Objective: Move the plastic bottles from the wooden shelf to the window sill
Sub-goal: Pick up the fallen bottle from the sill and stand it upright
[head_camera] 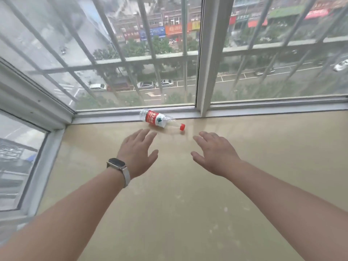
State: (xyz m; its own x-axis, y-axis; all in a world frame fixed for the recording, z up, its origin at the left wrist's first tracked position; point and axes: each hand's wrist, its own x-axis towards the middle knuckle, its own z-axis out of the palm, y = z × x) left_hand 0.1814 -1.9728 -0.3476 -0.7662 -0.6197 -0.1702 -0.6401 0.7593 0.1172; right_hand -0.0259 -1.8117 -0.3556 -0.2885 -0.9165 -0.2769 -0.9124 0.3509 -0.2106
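Observation:
A crumpled clear plastic bottle (160,121) with a red label and red cap lies on its side on the beige window sill (263,147), close to the window frame, cap pointing right. My left hand (138,152), with a watch on the wrist, hovers just in front of the bottle, fingers spread and holding nothing. My right hand (214,154) is held out to the right of it, also spread and holding nothing. Neither hand touches the bottle. The wooden shelf is out of view.
Window panes with white frames (204,59) and outside bars close off the sill at the back and on the left. A street with parked cars lies far below. The sill stretches wide to the right and toward me.

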